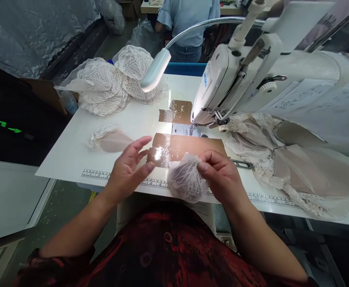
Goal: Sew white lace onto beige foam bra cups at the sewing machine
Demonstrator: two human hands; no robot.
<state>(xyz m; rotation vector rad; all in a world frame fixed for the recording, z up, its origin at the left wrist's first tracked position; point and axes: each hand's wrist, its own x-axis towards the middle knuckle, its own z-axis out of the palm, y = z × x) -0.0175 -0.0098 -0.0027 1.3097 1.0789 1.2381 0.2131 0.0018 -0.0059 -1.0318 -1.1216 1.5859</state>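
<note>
White surface (69, 149) carries one sewing machine (213, 79). Right hand (222, 175) pinches one lace piece (186, 181) at the surface's front edge; left hand (129, 167) is spread, holding nothing. Held piece is apart from the machine; sewing on it appears not under way, completion cannot be told. One sheer piece (114, 141) lies at left. Lace pile (102, 87) behind and lace-edged pieces (312, 171) at right: number not countable.
</note>
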